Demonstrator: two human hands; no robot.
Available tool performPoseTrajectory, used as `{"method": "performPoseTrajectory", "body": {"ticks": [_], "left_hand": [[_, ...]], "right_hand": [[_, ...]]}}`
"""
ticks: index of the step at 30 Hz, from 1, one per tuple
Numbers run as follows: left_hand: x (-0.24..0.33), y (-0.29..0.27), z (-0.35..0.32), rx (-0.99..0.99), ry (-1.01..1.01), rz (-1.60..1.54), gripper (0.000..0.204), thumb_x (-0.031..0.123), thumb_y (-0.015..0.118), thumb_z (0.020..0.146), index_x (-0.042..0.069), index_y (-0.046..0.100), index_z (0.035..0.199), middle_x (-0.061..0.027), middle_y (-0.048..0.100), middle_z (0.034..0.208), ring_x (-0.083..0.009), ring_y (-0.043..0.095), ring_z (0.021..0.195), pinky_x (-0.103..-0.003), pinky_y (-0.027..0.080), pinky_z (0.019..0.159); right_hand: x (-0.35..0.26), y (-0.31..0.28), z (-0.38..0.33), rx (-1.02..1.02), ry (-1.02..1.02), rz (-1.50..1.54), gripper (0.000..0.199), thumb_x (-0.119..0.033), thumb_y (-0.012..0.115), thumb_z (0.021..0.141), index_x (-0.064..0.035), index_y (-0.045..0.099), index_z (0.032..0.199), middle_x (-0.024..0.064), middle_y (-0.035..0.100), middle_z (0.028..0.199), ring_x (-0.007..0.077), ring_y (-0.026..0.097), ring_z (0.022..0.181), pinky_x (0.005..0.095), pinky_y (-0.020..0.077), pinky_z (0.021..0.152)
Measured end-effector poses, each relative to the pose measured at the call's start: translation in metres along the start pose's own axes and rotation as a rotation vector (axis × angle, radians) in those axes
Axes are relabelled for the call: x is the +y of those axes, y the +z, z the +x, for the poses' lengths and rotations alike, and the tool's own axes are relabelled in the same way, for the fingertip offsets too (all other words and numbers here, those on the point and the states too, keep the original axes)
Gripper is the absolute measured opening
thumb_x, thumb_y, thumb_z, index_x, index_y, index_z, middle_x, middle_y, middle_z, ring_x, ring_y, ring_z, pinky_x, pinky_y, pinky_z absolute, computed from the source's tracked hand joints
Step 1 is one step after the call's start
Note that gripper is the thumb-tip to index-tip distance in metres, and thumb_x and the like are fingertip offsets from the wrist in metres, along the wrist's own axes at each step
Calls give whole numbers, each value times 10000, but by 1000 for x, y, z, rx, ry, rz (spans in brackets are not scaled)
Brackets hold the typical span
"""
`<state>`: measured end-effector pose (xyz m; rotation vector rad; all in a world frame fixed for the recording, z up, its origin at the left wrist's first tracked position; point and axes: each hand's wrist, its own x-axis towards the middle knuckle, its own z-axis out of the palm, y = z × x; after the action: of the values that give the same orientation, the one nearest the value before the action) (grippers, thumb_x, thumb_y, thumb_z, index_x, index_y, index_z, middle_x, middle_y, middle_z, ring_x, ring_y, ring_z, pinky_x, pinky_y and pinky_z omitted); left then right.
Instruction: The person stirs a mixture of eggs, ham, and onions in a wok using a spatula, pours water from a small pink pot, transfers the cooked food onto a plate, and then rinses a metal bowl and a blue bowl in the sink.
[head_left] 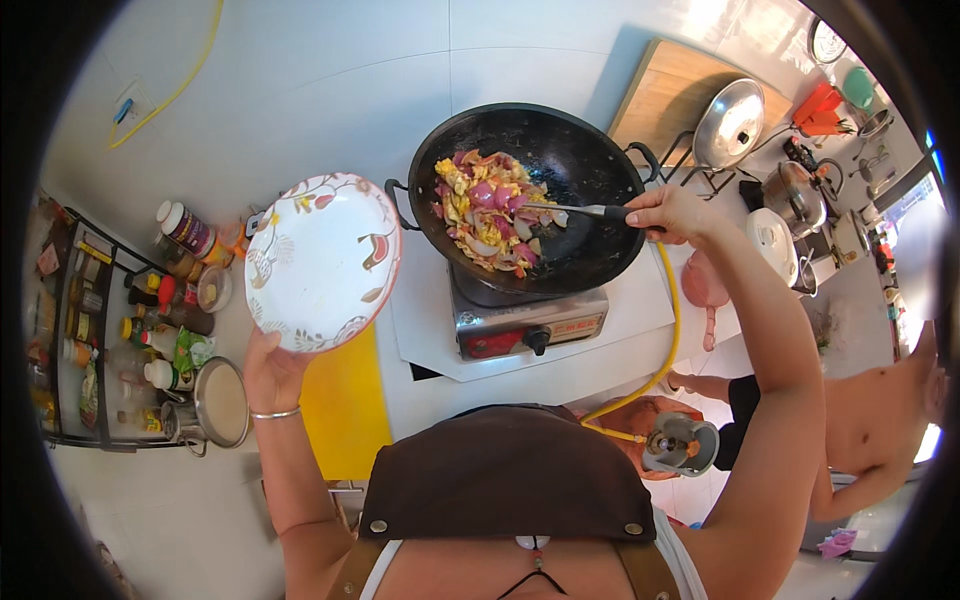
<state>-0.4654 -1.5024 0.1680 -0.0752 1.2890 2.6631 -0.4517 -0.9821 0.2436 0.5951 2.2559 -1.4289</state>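
Note:
My left hand [276, 372] grips the lower rim of a white plate [315, 265] with a reddish edge and painted leaves and a bird; it is tilted beside the wok, its face toward me. In my right hand [668, 214] is the dark handle of a metal spatula [590, 211], whose blade is hidden in the food. A black two-handled wok [590, 260] stands on a single gas stove [530, 325]. Cooked food [490, 212], with purple onion pieces and yellow egg-like bits, is heaped on the wok's left side.
A rack of jars and bottles [130, 330] and a pot [222, 402] stand at the left. A yellow hose [672, 330] runs from the stove to a gas cylinder [682, 445]. A lid [730, 122] and cutting board [660, 85] lean behind. Another person [870, 415] is at right.

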Motion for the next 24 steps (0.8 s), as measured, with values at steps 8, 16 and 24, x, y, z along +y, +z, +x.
{"method": "performPoseTrajectory", "body": {"ticks": [8, 16, 24], "left_hand": [[17, 29, 12, -43, -24, 191, 507, 148, 536, 798, 36, 424, 1280, -120, 611, 1116, -226, 656, 910, -325, 598, 641], [28, 68, 19, -75, -62, 389, 442, 161, 501, 775, -12, 481, 1181, -123, 641, 963, -218, 673, 745, -310, 570, 626], [4, 92, 35, -197, -200, 498, 469, 175, 540, 771, -9, 480, 1198, -149, 649, 939, -226, 683, 702, -305, 576, 554]], "right_hand": [[12, 19, -34, 92, -11, 81, 176, -167, 652, 825, -48, 659, 954, 6, 485, 542, 58, 310, 406, 221, 178, 372], [17, -6, -76, 171, -56, 113, 222, -112, 622, 829, -12, 655, 1024, 12, 501, 599, 50, 341, 421, 194, 185, 369], [-33, -20, -152, 303, -37, -28, 275, -129, 592, 841, -36, 637, 1096, 2, 460, 566, 33, 304, 404, 187, 174, 353]]}}
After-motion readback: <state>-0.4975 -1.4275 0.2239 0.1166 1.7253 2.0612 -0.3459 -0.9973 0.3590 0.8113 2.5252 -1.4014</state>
